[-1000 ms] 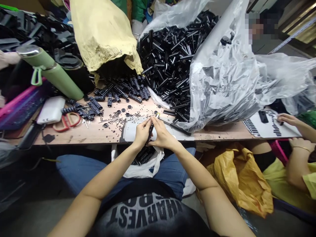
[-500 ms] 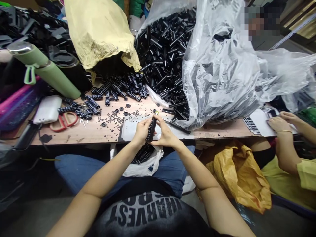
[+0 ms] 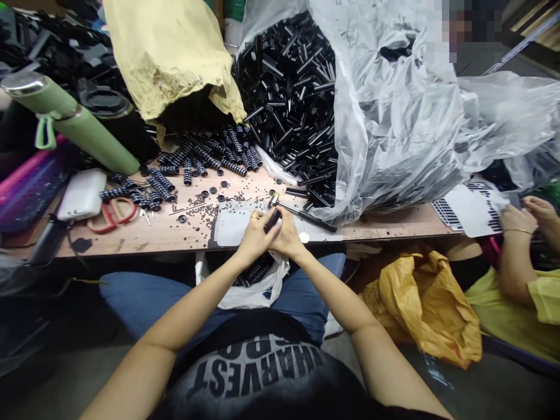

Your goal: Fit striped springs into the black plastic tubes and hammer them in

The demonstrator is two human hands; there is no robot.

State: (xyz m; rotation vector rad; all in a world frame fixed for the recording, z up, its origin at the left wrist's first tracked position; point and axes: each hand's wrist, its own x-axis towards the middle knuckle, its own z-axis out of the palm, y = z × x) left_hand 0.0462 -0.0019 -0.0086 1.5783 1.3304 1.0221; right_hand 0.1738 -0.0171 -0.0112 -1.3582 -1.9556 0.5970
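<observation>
My left hand [image 3: 254, 238] and my right hand [image 3: 289, 233] meet over the front edge of the bench, both closed around a short black tube [image 3: 272, 220]. Fingers cover most of the tube, and only its dark upper end shows between them. Just beyond the fingertips lies what looks like a small hammer [image 3: 306, 216], with a metal head and a black handle. Under my wrists, an open white bag [image 3: 273, 294] on my lap holds dark studded pieces. A pale grey sheet [image 3: 227, 224] lies on the bench beside my left hand.
Plain black tubes [image 3: 301, 99] fill a clear plastic bag [image 3: 394, 146]. Studded black rods [image 3: 205, 151] spill from a yellow sack [image 3: 170, 58]. Red-handled scissors [image 3: 112, 214], a green bottle [image 3: 87, 131] and small black discs [image 3: 213, 191] lie leftward. A co-worker's hands [image 3: 518, 219] are at right.
My hands have drawn closer together around the black tube, covering its studded side. The view has shifted slightly. The co-worker's hands have moved right along a white sheet.
</observation>
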